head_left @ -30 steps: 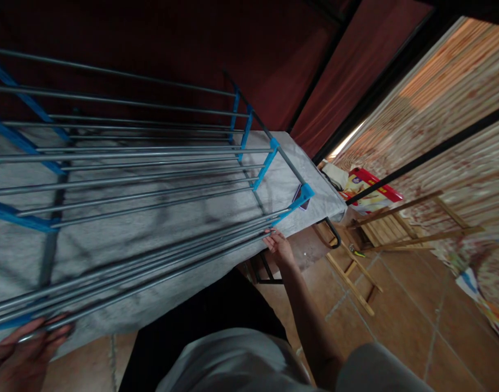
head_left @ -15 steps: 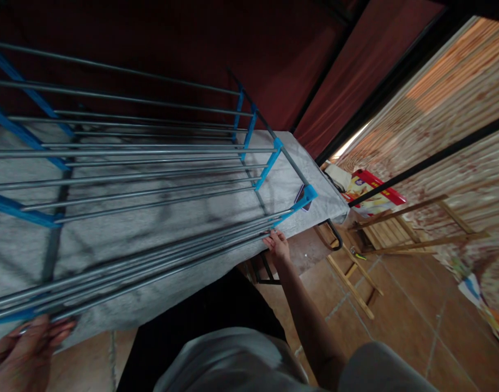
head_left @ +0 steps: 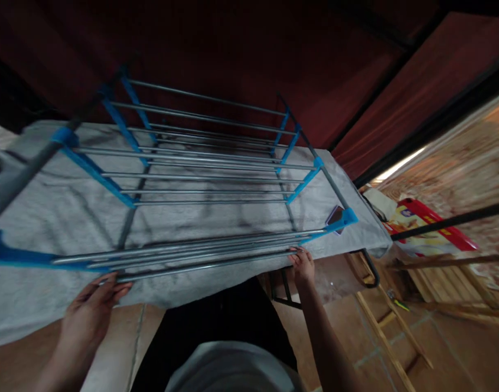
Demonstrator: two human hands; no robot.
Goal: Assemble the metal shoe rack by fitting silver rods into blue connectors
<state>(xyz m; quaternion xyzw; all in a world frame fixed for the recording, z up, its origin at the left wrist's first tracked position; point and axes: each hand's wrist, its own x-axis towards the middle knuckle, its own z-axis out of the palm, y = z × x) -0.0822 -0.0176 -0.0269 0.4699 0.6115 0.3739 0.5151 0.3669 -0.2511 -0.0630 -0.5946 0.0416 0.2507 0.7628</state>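
Observation:
A metal rack (head_left: 208,177) with grey rods and blue plastic brackets stands on a table covered with a grey cloth (head_left: 70,218). My left hand (head_left: 92,305) grips the left end of the nearest grey rod (head_left: 200,267), fingers curled round it. My right hand (head_left: 302,264) holds the same rod at its right end, close to the blue corner bracket (head_left: 347,218). A small dark card-like object (head_left: 335,216) lies on the cloth beside that bracket.
Dark red curtains hang behind the table. To the right on the tiled floor stand wooden frames (head_left: 388,332), a red and yellow box (head_left: 425,231) and a black bar (head_left: 449,220). A black metal frame (head_left: 284,283) shows under the table.
The view has swung left and pulled back, so the whole rack now shows. Both hands stay on the ends of the nearest rod; my left hand is fully in view.

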